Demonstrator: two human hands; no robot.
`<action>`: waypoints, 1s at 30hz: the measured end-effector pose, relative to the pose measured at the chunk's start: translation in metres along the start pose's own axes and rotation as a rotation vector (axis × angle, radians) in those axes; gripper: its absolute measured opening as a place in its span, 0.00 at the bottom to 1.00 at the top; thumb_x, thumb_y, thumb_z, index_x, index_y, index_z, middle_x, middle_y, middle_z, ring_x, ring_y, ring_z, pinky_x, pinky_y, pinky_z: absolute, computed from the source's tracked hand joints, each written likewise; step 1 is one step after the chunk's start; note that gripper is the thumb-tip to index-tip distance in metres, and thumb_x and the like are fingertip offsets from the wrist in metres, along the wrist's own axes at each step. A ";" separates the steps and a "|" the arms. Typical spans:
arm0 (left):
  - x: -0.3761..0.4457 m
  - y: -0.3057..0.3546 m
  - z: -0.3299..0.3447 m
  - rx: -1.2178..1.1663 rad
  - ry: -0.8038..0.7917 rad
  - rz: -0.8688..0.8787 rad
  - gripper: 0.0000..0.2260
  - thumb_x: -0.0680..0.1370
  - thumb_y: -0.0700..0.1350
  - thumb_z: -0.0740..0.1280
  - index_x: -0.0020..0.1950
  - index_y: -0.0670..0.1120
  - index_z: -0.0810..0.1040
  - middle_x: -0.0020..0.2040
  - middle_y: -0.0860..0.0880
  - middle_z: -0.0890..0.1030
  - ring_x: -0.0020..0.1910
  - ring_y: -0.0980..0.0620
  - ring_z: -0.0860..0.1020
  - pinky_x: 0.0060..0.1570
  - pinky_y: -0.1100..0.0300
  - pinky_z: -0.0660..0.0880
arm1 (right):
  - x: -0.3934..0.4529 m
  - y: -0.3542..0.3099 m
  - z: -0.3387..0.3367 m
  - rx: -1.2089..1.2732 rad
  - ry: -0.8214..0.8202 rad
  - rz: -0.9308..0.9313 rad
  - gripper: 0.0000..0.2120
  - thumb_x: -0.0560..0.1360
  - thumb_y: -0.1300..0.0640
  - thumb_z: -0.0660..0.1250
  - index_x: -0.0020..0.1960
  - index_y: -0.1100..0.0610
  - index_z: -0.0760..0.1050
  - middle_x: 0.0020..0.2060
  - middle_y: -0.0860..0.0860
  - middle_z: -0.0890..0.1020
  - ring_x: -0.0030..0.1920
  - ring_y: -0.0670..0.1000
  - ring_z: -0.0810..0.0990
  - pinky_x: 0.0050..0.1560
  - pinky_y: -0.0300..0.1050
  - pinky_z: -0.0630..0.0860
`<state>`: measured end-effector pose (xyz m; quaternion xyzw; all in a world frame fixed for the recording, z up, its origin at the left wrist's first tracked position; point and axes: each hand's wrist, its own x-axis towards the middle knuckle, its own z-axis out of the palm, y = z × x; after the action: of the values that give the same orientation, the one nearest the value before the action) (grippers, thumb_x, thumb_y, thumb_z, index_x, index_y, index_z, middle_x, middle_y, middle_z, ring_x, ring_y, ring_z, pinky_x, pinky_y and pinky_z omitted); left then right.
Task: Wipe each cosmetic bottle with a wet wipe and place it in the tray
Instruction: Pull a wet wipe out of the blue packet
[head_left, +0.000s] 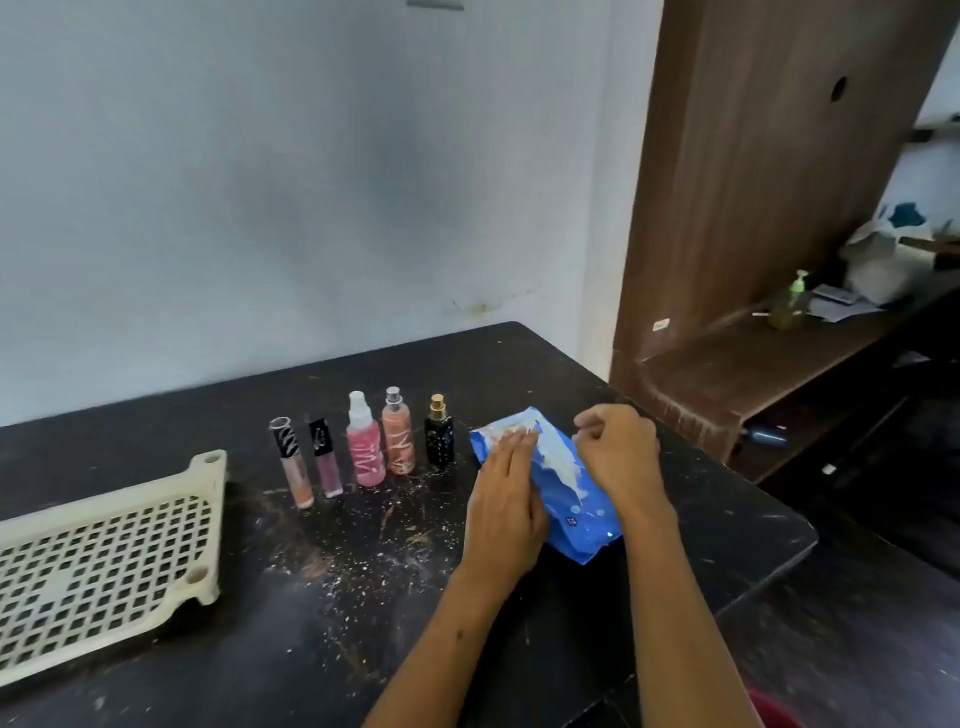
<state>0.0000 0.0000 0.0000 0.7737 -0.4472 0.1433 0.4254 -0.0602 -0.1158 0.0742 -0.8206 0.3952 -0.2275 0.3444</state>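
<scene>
- The left hand (503, 499) presses flat on the blue wet-wipe pack (561, 488) at the right of the tabletop (363, 597); its grip is released.
- The right hand (618, 447) pinches a white wipe (558, 460) at the opening.
- Five cosmetic bottles (363, 447) stand in a row left of the pack, and the tray (104, 551) lies far left.
- Risk: the wipe could tear or drag several out, and a jerked pack could topple the black bottle (439, 436) just beside it.

View: head camera, worn by the person, the only one.
Facing: forward and down over the dark surface (363, 597) toward its far edge and wall.
Nearness: close, forearms entering bottom right.
</scene>
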 end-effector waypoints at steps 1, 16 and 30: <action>-0.001 -0.002 0.004 0.010 -0.002 0.030 0.23 0.72 0.38 0.52 0.67 0.39 0.70 0.66 0.42 0.75 0.65 0.47 0.72 0.64 0.56 0.67 | 0.003 0.004 0.002 -0.010 -0.061 0.041 0.11 0.77 0.64 0.67 0.58 0.58 0.80 0.54 0.55 0.83 0.55 0.54 0.81 0.60 0.45 0.75; -0.001 -0.006 0.010 0.075 -0.118 -0.014 0.23 0.74 0.43 0.52 0.68 0.39 0.68 0.65 0.42 0.75 0.66 0.44 0.72 0.67 0.47 0.67 | 0.027 0.012 0.040 -0.122 -0.232 0.069 0.07 0.76 0.59 0.69 0.53 0.54 0.83 0.53 0.55 0.82 0.54 0.55 0.79 0.58 0.51 0.78; 0.000 -0.006 0.009 0.100 -0.123 -0.026 0.24 0.72 0.43 0.52 0.63 0.37 0.74 0.62 0.39 0.77 0.63 0.42 0.75 0.64 0.46 0.63 | 0.028 0.015 0.032 -0.030 -0.237 0.014 0.06 0.76 0.58 0.69 0.51 0.57 0.83 0.49 0.53 0.83 0.51 0.51 0.80 0.53 0.45 0.78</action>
<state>0.0031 -0.0058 -0.0089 0.8070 -0.4548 0.1120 0.3596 -0.0307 -0.1328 0.0453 -0.8442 0.3608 -0.1207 0.3777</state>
